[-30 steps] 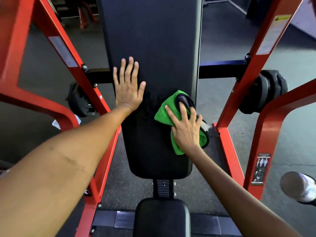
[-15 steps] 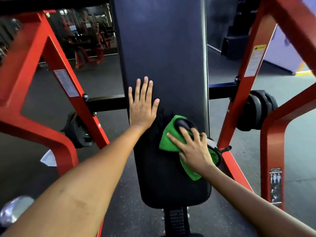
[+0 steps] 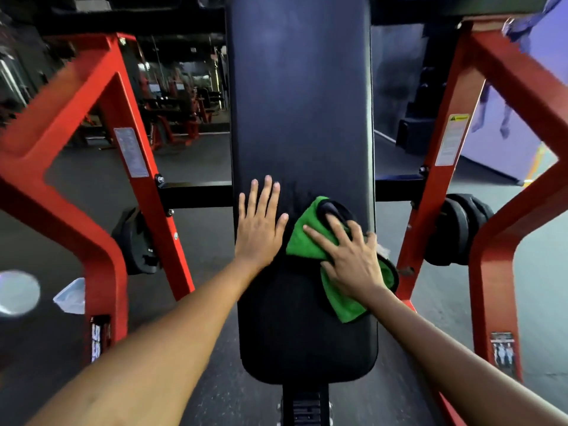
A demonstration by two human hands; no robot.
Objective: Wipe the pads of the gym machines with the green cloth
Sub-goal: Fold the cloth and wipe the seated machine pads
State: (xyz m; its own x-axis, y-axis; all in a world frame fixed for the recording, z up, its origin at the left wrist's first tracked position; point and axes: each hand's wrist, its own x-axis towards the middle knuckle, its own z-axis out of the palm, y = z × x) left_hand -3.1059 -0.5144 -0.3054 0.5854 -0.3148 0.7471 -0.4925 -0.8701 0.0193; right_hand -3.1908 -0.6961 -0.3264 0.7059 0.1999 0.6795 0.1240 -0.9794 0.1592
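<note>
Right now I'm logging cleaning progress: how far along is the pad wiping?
In hand: the right hand presses the green cloth on the back pad, low on its right side, while the left hand lies flat beside it. Nothing shows which parts are already wiped. Likely left: the pad's upper stretch.

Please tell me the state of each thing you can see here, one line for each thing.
Back pad: upright, both hands on its lower half.
Green cloth: crumpled, pressed flat against the pad.
Right hand: fingers spread, pressing the cloth.
Left hand: flat on the bare pad, holding nothing.
Weight plates: loaded on the right peg.
</note>
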